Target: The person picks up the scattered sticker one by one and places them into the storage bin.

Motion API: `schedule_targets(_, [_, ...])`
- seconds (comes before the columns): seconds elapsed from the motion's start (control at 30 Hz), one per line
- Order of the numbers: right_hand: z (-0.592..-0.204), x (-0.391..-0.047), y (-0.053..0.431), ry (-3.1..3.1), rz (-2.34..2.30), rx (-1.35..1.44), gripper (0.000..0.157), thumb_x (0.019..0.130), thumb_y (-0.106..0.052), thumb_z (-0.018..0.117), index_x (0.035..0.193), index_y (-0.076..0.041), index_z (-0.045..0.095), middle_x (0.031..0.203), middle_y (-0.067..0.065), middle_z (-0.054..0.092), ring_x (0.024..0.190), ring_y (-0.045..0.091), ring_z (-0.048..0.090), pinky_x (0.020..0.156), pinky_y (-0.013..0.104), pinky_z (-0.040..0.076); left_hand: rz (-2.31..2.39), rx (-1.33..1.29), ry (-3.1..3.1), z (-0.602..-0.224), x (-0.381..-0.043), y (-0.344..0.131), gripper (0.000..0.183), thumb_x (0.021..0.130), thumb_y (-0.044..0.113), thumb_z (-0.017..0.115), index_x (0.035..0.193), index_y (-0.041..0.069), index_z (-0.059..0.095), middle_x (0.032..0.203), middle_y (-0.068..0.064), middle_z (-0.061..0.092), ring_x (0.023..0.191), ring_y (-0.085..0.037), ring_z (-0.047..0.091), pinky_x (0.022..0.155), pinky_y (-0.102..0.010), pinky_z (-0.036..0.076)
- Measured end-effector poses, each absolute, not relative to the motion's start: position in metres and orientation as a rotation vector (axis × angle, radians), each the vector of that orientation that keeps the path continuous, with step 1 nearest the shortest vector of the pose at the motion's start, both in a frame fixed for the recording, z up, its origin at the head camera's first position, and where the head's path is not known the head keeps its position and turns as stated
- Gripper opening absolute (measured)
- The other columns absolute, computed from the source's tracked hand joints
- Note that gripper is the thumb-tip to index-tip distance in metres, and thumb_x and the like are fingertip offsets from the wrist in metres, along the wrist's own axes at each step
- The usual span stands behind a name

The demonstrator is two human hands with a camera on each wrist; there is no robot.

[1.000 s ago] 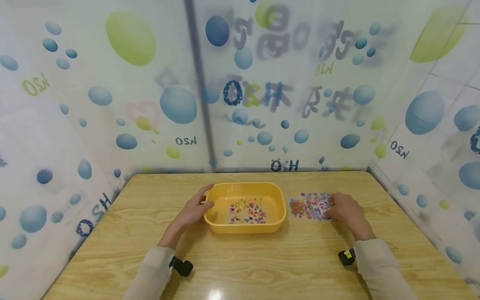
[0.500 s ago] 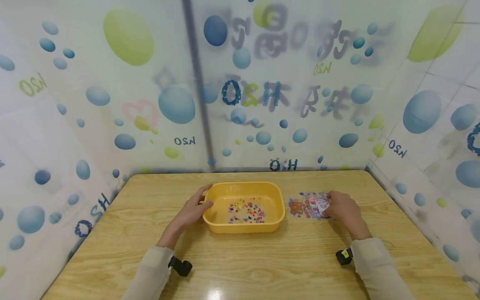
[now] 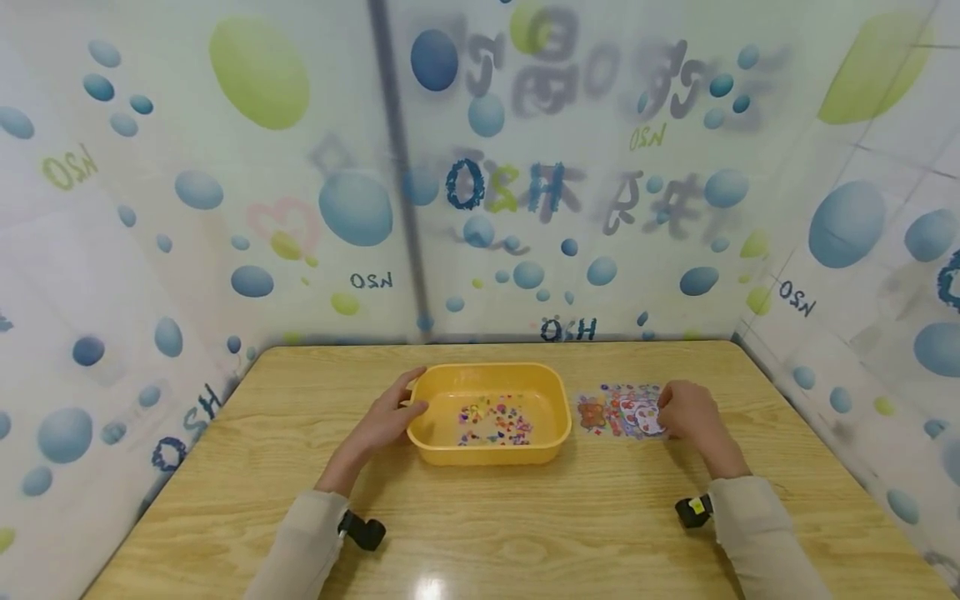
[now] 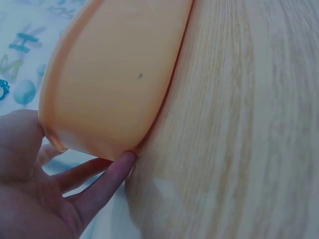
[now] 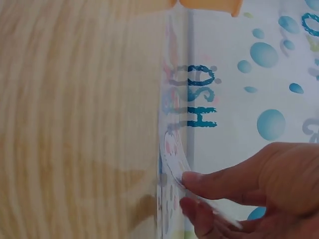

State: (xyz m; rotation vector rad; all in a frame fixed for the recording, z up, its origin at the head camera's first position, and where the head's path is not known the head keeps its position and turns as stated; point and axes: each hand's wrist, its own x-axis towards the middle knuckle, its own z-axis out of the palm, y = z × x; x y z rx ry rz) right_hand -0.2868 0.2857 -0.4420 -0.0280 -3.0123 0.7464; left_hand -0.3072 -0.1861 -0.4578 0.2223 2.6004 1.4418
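A yellow plastic tub [image 3: 491, 456] stands on the table with many tiny coloured bits [image 3: 495, 421] spread over its floor. My left hand [image 3: 386, 418] grips its left end. In the left wrist view the thumb lies over the rim and fingertips [image 4: 124, 162] touch the wall low down, near the tabletop. Right of the tub lies a clear sheet of cartoon stickers [image 3: 600, 414], a brown bear at its left end. My right hand [image 3: 693, 417] pinches a white sticker [image 5: 173, 152] with pink marks between thumb and finger; it curves up off the sheet in the right wrist view.
The wood-grain table [image 3: 495, 533] runs back to a printed curtain [image 3: 600, 167] with blue and green spots. Similar curtains close in the left and right sides. Black wrist cameras [image 3: 362, 531] sit at both cuffs.
My right fingers have curled in at the sheet's right end, and more of the white cartoon figure shows beside them. The left hand and the tub stay in place.
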Motion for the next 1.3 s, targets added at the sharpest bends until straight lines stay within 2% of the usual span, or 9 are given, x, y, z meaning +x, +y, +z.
schedule_targets(0.13, [-0.437, -0.286, 0.291, -2.984, 0.817, 0.003, 0.034, 0.078, -0.001, 0.061, 0.110, 0.010, 0.062, 0.098, 0.027, 0.064, 0.068, 0.024, 0.056, 0.054, 0.031, 0.046, 1.468, 0.232, 2.580, -0.459, -0.308, -0.185, 0.058, 0.099, 0.026, 0.053, 0.150, 0.034, 0.028, 0.141, -0.017, 0.046, 0.117, -0.032, 0.054, 0.078, -0.036, 0.055])
schedule_targets(0.23, [-0.432, -0.285, 0.294, -2.998, 0.868, 0.015, 0.039, 0.079, -0.004, 0.062, 0.115, 0.010, 0.062, 0.102, 0.027, 0.064, 0.076, 0.025, 0.056, 0.061, 0.032, 0.048, 1.483, 0.240, 2.562, -0.460, -0.308, -0.185, 0.058, 0.099, 0.026, 0.052, 0.150, 0.034, 0.027, 0.139, -0.018, 0.047, 0.112, -0.031, 0.057, 0.074, -0.035, 0.056])
schedule_targets(0.43, [-0.429, -0.283, 0.298, -3.002, 1.116, 0.013, 0.042, 0.084, -0.003, 0.059, 0.123, 0.013, 0.056, 0.108, 0.029, 0.064, 0.075, 0.022, 0.064, 0.065, 0.035, 0.055, 1.478, 0.233, 2.574, -0.458, -0.307, -0.186, 0.058, 0.099, 0.025, 0.052, 0.150, 0.034, 0.027, 0.139, -0.018, 0.047, 0.114, -0.032, 0.056, 0.074, -0.035, 0.055])
schedule_targets(0.67, [-0.430, -0.284, 0.302, -2.928, 1.180, 0.055, 0.039, 0.087, -0.005, 0.062, 0.124, 0.008, 0.058, 0.109, 0.027, 0.064, 0.076, 0.024, 0.066, 0.068, 0.040, 0.055, 1.500, 0.241, 2.544, -0.459, -0.305, -0.184, 0.058, 0.099, 0.024, 0.052, 0.150, 0.034, 0.027, 0.138, -0.018, 0.047, 0.109, -0.031, 0.058, 0.072, -0.035, 0.056])
schedule_targets(0.87, [-0.424, -0.283, 0.306, -2.884, 1.179, 0.085, 0.039, 0.089, -0.005, 0.061, 0.127, 0.005, 0.056, 0.118, 0.029, 0.061, 0.083, 0.024, 0.067, 0.072, 0.041, 0.057, 1.482, 0.279, 2.555, -0.460, -0.305, -0.186, 0.059, 0.100, 0.024, 0.051, 0.152, 0.029, 0.025, 0.140, -0.021, 0.046, 0.114, -0.033, 0.056, 0.075, -0.035, 0.055])
schedule_targets(1.03, [-0.413, -0.282, 0.308, -2.851, 1.161, 0.086, 0.041, 0.088, -0.006, 0.061, 0.128, 0.003, 0.057, 0.118, 0.026, 0.063, 0.083, 0.022, 0.067, 0.069, 0.034, 0.056, 1.483, 0.258, 2.567, -0.460, -0.306, -0.186, 0.058, 0.099, 0.025, 0.052, 0.151, 0.032, 0.027, 0.139, -0.018, 0.047, 0.115, -0.031, 0.055, 0.075, -0.034, 0.055])
schedule_targets(1.13, [-0.407, -0.280, 0.309, -2.838, 1.149, 0.084, 0.041, 0.089, -0.007, 0.061, 0.129, 0.002, 0.056, 0.120, 0.026, 0.062, 0.086, 0.026, 0.068, 0.067, 0.029, 0.054, 1.491, 0.256, 2.561, -0.460, -0.307, -0.186, 0.058, 0.099, 0.025, 0.052, 0.151, 0.033, 0.027, 0.139, -0.018, 0.047, 0.115, -0.032, 0.055, 0.076, -0.035, 0.056])
schedule_targets(1.3, [-0.399, -0.277, 0.309, -2.812, 1.132, 0.079, 0.041, 0.089, -0.009, 0.061, 0.129, 0.001, 0.056, 0.122, 0.026, 0.061, 0.089, 0.026, 0.068, 0.068, 0.027, 0.053, 1.503, 0.247, 2.555, -0.460, -0.307, -0.186, 0.058, 0.099, 0.025, 0.052, 0.150, 0.034, 0.027, 0.138, -0.019, 0.047, 0.111, -0.031, 0.058, 0.075, -0.036, 0.056])
